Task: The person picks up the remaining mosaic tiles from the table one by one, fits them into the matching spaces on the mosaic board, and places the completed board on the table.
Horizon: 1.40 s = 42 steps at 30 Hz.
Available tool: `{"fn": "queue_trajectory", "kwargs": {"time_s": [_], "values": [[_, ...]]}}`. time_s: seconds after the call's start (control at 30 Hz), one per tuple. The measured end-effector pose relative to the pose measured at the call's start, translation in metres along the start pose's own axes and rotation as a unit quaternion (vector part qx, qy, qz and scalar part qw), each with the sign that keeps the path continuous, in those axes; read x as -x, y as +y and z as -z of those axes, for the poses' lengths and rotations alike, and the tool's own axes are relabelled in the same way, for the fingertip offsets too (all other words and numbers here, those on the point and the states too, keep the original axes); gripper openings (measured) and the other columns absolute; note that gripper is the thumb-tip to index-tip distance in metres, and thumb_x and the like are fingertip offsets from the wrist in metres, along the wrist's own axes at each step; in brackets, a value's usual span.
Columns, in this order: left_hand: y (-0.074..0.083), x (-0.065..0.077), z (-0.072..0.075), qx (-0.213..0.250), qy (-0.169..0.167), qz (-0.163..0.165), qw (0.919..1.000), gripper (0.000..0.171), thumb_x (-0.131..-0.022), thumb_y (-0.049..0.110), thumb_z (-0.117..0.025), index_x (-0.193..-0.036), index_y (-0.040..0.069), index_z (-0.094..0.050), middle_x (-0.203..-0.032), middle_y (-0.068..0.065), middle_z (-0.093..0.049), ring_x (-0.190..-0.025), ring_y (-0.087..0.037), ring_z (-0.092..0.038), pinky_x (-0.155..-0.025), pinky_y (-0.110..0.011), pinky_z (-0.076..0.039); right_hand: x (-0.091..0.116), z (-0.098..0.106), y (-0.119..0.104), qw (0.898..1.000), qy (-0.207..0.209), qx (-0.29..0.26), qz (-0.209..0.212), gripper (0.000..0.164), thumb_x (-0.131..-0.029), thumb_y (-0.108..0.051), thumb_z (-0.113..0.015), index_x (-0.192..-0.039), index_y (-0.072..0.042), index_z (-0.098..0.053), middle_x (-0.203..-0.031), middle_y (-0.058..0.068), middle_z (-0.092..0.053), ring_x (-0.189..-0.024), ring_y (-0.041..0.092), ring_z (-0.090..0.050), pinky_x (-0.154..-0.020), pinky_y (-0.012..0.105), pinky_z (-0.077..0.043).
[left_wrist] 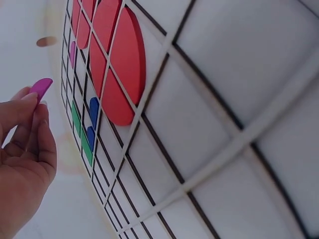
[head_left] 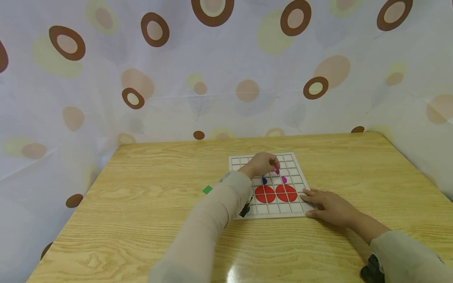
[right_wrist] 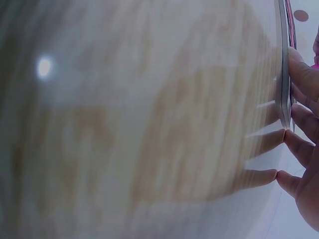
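Note:
A white board [head_left: 292,165] with a raised square grid lies on the wooden table. My left hand [head_left: 262,163] hovers over its far half and pinches a small magenta piece with a curved edge [left_wrist: 42,87] between thumb and fingers. Two red circles [head_left: 263,197] made of quarter pieces sit in the nearer cells. Beyond them are dark blue pieces [head_left: 264,181] and another magenta piece [head_left: 284,180]. Green pieces [left_wrist: 76,118] show beside the blue ones in the left wrist view. My right hand [head_left: 330,207] rests at the board's right edge, fingers extended, fingertips on the rim.
A loose green piece [head_left: 207,190] lies on the table [head_left: 148,204] left of the board, near my left forearm. Behind the table hangs a cloth [head_left: 226,59] patterned with circles. My left sleeve [head_left: 209,228] covers the board's near left corner in the head view.

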<state>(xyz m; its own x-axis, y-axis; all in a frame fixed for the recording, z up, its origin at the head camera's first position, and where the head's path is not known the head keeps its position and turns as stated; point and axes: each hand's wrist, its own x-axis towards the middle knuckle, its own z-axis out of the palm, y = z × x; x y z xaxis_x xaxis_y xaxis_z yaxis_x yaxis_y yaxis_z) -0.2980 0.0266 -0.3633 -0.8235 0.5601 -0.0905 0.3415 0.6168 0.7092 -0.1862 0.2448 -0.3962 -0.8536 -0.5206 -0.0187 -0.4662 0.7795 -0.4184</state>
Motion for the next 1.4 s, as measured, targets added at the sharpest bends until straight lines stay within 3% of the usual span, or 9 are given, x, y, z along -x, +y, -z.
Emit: {"fn": "queue_trajectory", "kwargs": {"time_s": [0.2, 0.47, 0.93, 1.2, 1.4], "values": [[0.004, -0.009, -0.005, -0.05, -0.002, -0.006, 0.9987, 0.015, -0.086, 0.004, -0.049, -0.092, 0.008, -0.063, -0.086, 0.004, -0.059, -0.075, -0.01, -0.046, -0.059, -0.019, -0.036, 0.0, 0.001, -0.001, 1.0, 0.0, -0.002, -0.002, 0.059, -0.078, -0.044, -0.057, -0.121, -0.004, -0.05, -0.128, 0.015, -0.04, -0.118, 0.039, -0.03, -0.091, 0.053, -0.024], [0.005, -0.019, -0.013, -0.125, 0.0, -0.023, 0.9919, 0.023, -0.085, -0.001, -0.047, -0.093, 0.009, -0.065, -0.087, 0.003, -0.059, -0.086, -0.009, -0.051, -0.07, -0.015, -0.038, 0.0, 0.0, -0.001, 1.0, 0.002, -0.006, 0.005, 0.058, -0.078, -0.042, -0.057, -0.12, -0.003, -0.05, -0.128, 0.016, -0.041, -0.117, 0.039, -0.03, -0.09, 0.052, -0.025], [0.003, -0.03, -0.019, -0.177, -0.001, -0.031, 0.9838, 0.023, -0.085, 0.0, -0.046, -0.09, 0.012, -0.065, -0.086, 0.004, -0.059, -0.086, -0.007, -0.05, -0.07, -0.013, -0.036, 0.002, -0.002, -0.001, 1.0, 0.016, 0.002, 0.012, 0.057, -0.077, -0.043, -0.058, -0.119, -0.004, -0.052, -0.126, 0.014, -0.043, -0.117, 0.039, -0.032, -0.09, 0.053, -0.026], [0.006, -0.031, -0.022, -0.235, -0.004, -0.035, 0.9713, 0.022, -0.085, 0.003, -0.05, -0.095, 0.014, -0.066, -0.094, 0.004, -0.061, -0.091, -0.007, -0.051, -0.073, -0.013, -0.037, 0.003, -0.001, -0.001, 1.0, 0.017, 0.003, 0.009, 0.057, -0.078, -0.043, -0.057, -0.12, -0.004, -0.051, -0.127, 0.014, -0.042, -0.117, 0.039, -0.031, -0.09, 0.053, -0.025], [0.001, -0.048, -0.031, -0.28, -0.021, -0.017, 0.9596, 0.028, -0.085, 0.002, -0.047, -0.099, 0.018, -0.066, -0.098, 0.006, -0.06, -0.095, -0.008, -0.051, -0.08, -0.017, -0.038, 0.002, -0.001, -0.001, 1.0, 0.016, 0.0, 0.013, 0.058, -0.078, -0.043, -0.057, -0.12, -0.004, -0.051, -0.127, 0.015, -0.041, -0.117, 0.039, -0.031, -0.09, 0.053, -0.025]]}}
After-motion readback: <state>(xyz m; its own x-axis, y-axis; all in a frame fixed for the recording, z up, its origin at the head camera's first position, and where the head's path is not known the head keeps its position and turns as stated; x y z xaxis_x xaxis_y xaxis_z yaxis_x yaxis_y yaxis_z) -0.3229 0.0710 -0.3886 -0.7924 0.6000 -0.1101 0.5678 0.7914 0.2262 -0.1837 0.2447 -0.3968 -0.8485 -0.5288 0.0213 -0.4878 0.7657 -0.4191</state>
